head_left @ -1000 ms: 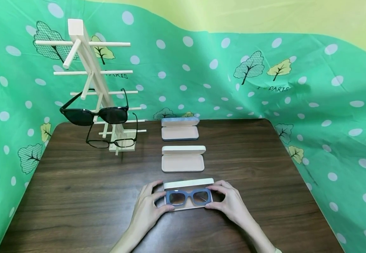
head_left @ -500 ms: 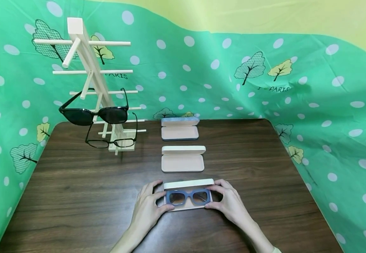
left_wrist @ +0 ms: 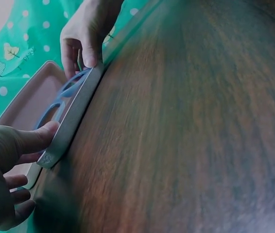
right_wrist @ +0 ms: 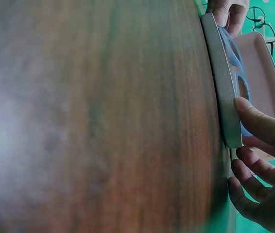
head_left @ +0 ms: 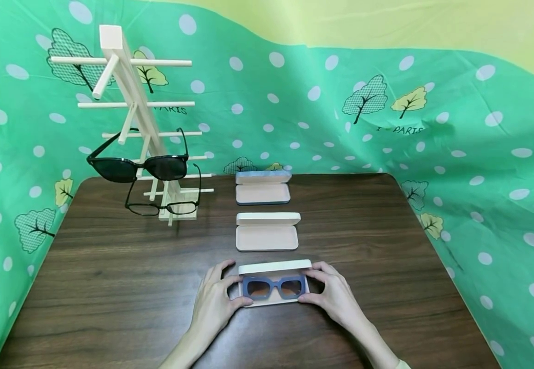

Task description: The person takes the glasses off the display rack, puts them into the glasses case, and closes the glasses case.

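Blue-framed sunglasses [head_left: 274,287] with brown lenses lie in the open white glasses case [head_left: 276,303] near the table's front. My left hand [head_left: 213,297] pinches their left end between thumb and forefinger, right at the case's end. At the other end, the thumb and forefinger of my right hand [head_left: 336,294] hold the right side of the frame. Both wrist views show the thumbs over the case's front rim, with the remaining fingers curled beside the case. The raised lid [right_wrist: 261,68] stands behind the sunglasses. Their temples are mostly hidden.
Behind lie a second open white case [head_left: 267,238] and an open blue case [head_left: 263,193]. A white peg stand [head_left: 140,97] at the back left bears black sunglasses [head_left: 165,167] and thin black-framed glasses [head_left: 181,208]. A green patterned cloth [head_left: 267,102] surrounds the brown table [head_left: 364,236].
The sunglasses have sunk very slightly into the case, and the left thumb has shifted a little to the left. Otherwise both hands stay in place.
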The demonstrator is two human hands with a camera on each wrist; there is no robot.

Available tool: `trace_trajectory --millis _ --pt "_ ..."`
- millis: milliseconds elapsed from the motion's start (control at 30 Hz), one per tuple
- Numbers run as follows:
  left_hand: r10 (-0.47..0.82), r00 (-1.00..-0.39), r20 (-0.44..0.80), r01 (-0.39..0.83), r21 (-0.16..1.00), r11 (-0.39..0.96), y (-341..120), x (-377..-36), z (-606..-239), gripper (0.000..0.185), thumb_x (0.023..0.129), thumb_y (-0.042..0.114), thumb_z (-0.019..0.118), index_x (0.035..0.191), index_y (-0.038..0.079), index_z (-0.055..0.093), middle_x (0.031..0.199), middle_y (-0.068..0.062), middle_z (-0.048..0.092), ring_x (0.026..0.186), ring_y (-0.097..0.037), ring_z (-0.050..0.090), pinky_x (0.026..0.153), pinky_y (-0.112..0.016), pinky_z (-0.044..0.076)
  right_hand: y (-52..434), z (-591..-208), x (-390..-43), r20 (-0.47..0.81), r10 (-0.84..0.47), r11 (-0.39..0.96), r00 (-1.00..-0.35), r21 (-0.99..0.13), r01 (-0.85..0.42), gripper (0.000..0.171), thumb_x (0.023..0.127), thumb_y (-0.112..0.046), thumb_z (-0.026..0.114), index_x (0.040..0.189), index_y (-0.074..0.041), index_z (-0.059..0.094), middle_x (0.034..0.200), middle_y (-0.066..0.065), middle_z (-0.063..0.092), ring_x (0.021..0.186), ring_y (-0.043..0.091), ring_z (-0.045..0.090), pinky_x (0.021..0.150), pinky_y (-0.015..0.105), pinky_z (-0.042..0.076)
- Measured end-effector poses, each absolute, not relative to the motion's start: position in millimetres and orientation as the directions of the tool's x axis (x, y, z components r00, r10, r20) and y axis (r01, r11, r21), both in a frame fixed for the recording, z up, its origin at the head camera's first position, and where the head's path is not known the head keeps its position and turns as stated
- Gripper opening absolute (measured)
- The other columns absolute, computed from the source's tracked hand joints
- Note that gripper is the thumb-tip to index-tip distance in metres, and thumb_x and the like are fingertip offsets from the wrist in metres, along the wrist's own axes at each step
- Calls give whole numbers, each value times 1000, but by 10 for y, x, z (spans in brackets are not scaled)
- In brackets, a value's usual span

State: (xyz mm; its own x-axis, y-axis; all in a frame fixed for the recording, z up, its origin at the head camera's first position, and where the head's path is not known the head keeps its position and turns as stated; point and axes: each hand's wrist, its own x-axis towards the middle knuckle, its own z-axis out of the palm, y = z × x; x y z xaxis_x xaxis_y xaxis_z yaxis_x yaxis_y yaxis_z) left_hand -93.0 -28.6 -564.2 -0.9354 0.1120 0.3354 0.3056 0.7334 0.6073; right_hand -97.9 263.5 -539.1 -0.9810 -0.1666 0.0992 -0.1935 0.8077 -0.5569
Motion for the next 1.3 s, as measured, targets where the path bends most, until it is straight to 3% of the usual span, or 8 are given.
trace_trajectory --millis 200,667,833,1100,1300 --pt "128 -940 316 307 620 722 -314 -954 -5646 55 52 39 98 98 15 83 133 -9 67 122 -32 61 96 -50 51 2633 -5399 -999 103 -176 796 -979 -570 -203 59 61 -28 98 115 -16 78 113 -10 70 111 15 68 93 44 57" --pt "187 -942 279 324 612 721 -349 -933 -5606 53 58 43 95 100 14 84 138 -8 66 128 -30 59 98 -52 52 2636 -5382 -1014 113 -185 784 -976 -582 -215 55 65 -23 97 116 -22 77 112 -13 69 108 10 66 92 39 56" --pt "172 -934 312 337 615 713 -362 -939 -5589 55 57 40 96 103 14 83 137 -8 66 128 -30 59 102 -51 50 2644 -5381 -1012 128 -196 786 -972 -573 -234 55 65 -22 97 116 -22 77 112 -13 69 108 10 66 91 38 57" --pt "178 -898 403 404 594 695 -367 -919 -5589 52 56 34 98 103 19 84 137 -10 66 127 -29 60 95 -50 53 2674 -5381 -1009 148 -195 786 -970 -567 -245 54 65 -21 97 116 -21 78 113 -12 72 109 13 69 91 40 57" --pt "188 -903 386 397 583 709 -353 -926 -5603 49 57 31 98 102 20 83 139 -10 65 128 -29 59 96 -49 53 2679 -5399 -1012 151 -198 786 -969 -566 -249 53 65 -23 97 115 -21 78 112 -12 72 109 13 69 91 40 57"
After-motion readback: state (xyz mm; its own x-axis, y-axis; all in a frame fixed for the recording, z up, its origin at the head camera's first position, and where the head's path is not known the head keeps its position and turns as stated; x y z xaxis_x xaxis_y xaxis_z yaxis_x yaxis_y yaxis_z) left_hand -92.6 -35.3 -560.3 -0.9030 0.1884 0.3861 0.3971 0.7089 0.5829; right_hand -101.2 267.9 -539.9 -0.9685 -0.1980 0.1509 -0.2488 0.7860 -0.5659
